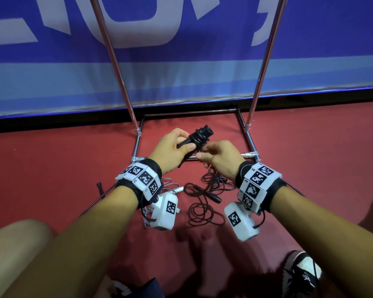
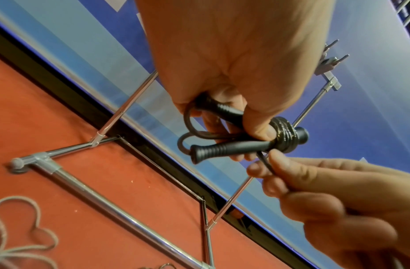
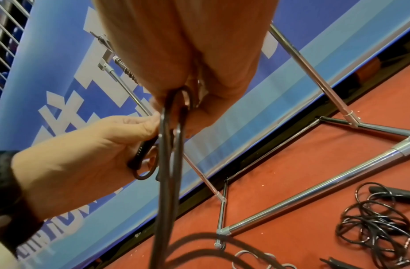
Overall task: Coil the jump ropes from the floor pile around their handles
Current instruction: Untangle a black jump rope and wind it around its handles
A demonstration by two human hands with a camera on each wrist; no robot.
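My left hand (image 1: 172,147) grips two black jump-rope handles (image 2: 224,147) side by side, with several turns of black cord (image 2: 283,137) wound round their far ends. My right hand (image 1: 215,157) pinches the free black cord (image 2: 266,164) just below the coil, and doubled strands (image 3: 169,163) hang down from it. In the right wrist view the left hand (image 3: 89,154) shows with a handle end (image 3: 139,156) in its palm. A pile of loose black ropes (image 1: 207,194) lies on the red floor beneath my hands.
A chrome rack base (image 1: 249,155) with two slanted poles (image 1: 114,61) stands just beyond my hands, against a blue banner (image 1: 181,67). A grey rope (image 2: 17,236) lies on the floor at the left. My knee (image 1: 17,239) and a shoe (image 1: 302,274) sit near the frame's bottom.
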